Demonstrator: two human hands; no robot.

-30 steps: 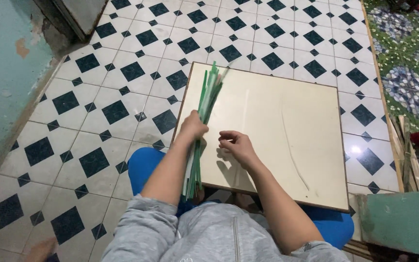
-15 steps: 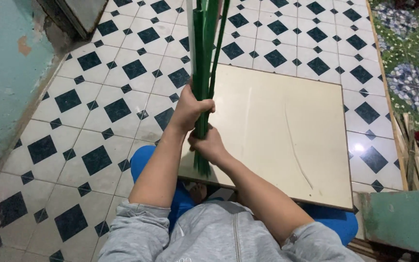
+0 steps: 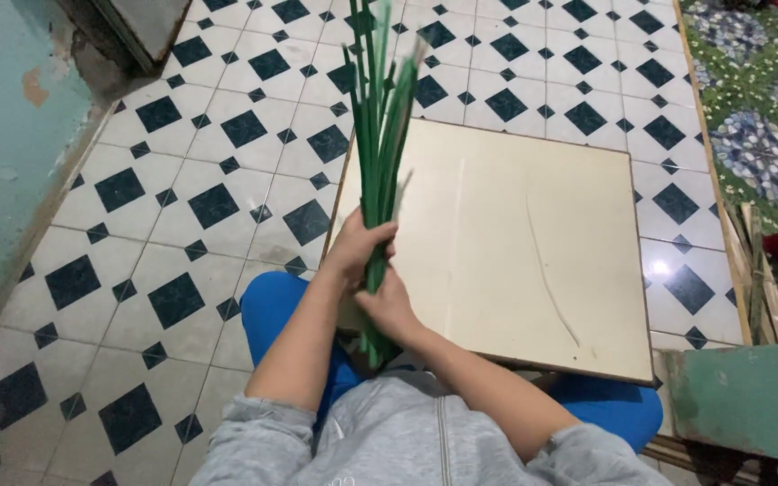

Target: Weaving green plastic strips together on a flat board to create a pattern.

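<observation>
At centre frame, near the person's lap, both hands close around a bundle of long green strips (image 3: 378, 135). Left hand (image 3: 359, 245) grips the bundle higher up, fingers wrapped tight around it. Right hand (image 3: 387, 306) holds it just below, touching the left hand, fingers likewise clamped on the strips. Bundle stands nearly upright, its lower ends down by the lap beneath the right hand, its upper ends fanning slightly apart toward the far edge of the view.

Right of the hands, a square cream board (image 3: 533, 243) lies flat across the lap, its near left corner hidden behind the forearms; a faint curved line marks its surface. Grey sleeves (image 3: 407, 441) and blue trousers (image 3: 276, 310) show at the near edge.

Floor (image 3: 182, 180) of white tiles with dark diamond insets extends left and far. Teal wall (image 3: 2, 135) with patches of worn paint bounds the far left. Floral mat (image 3: 758, 108) in green lies at far right. Green-painted surface (image 3: 749, 396) occupies the near right corner, with pale wooden sticks (image 3: 754, 261) beside it.
</observation>
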